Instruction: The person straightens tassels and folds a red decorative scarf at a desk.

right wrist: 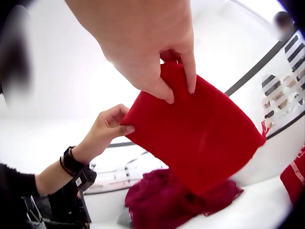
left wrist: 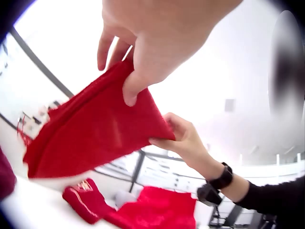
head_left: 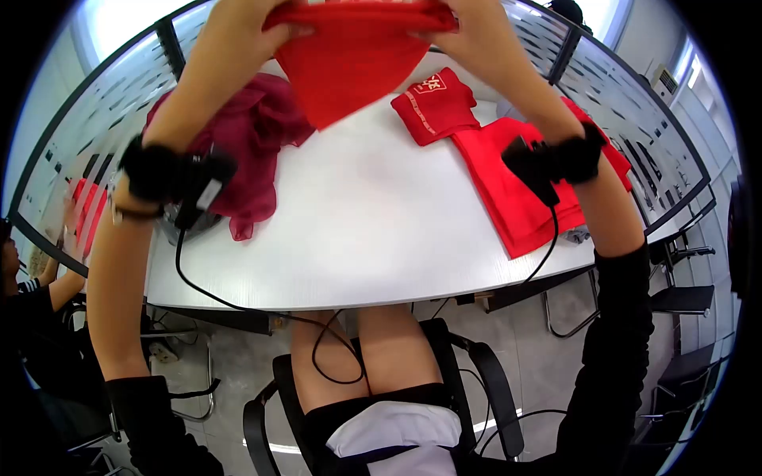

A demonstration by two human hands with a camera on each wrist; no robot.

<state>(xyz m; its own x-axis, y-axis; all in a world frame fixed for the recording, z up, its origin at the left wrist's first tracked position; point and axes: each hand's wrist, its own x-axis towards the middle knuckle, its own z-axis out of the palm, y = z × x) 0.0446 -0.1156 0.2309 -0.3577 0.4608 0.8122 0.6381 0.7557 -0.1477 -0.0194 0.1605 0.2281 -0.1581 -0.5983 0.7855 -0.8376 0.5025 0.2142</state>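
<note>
Held up high over the table's far side is a folded red cloth [head_left: 357,59], its lower end hanging down in a point. My left hand [head_left: 250,36] pinches one upper corner between thumb and fingers. The opposite corner is gripped the same way by my right hand [head_left: 472,28]. The left wrist view shows the cloth [left wrist: 95,126] in layers, with the left thumb on its near face. In the right wrist view a smooth face of the cloth [right wrist: 200,133] shows, and small red strands stick out beyond its far corner.
A crumpled maroon sheer fabric [head_left: 254,151] lies on the white table [head_left: 349,214] at left. At right are a folded red piece with white print [head_left: 436,103] and a larger red cloth [head_left: 516,190]. A framed partition [head_left: 167,47] rings the table; another person [head_left: 48,293] sits left.
</note>
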